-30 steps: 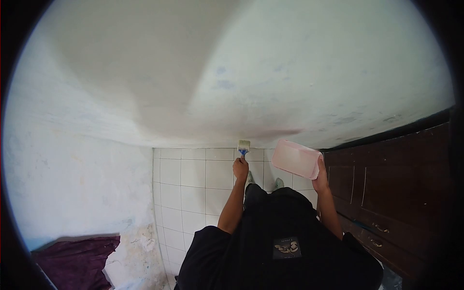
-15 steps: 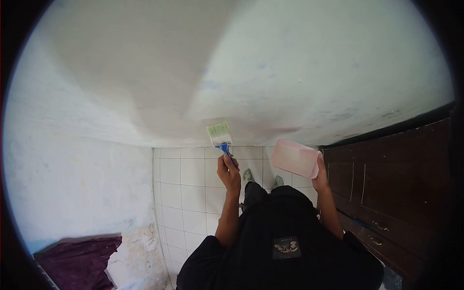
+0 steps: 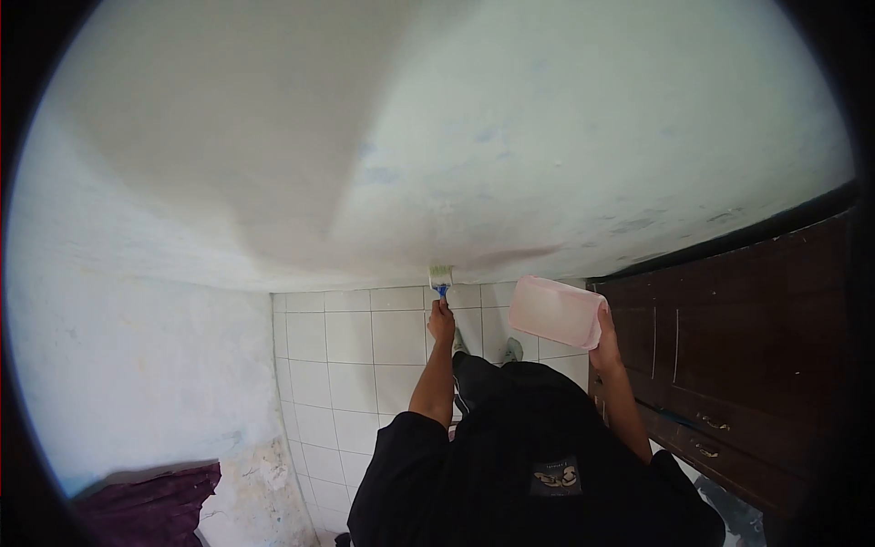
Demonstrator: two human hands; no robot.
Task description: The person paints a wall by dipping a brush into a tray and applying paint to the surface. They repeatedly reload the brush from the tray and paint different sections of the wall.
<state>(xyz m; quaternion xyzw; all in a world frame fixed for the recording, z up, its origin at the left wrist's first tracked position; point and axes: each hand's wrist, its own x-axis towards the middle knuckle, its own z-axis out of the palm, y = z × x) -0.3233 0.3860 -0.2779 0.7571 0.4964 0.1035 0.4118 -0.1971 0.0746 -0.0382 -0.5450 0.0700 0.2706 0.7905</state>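
Note:
My left hand [image 3: 441,323] grips the blue handle of a paintbrush [image 3: 441,276]. The brush's pale bristles, with a greenish tint, point up against the lower part of the wall [image 3: 510,164], close above the floor line. At the right, my right hand [image 3: 603,337] is closed on the short end of a shallow pink plastic container [image 3: 554,311]. Whitish paint or liquid shows inside it. The container is held out over the floor, a little apart from the brush.
Pale square tiles [image 3: 346,338] cover the floor below the wall. Dark wooden furniture [image 3: 747,346] with metal handles stands along the right. A second whitish wall [image 3: 155,374] rises on the left, with purple cloth [image 3: 155,501] at its lower part.
My left hand has reached lower and slightly right, bringing the brush down along the wall. The container in my right hand has stayed nearly in place.

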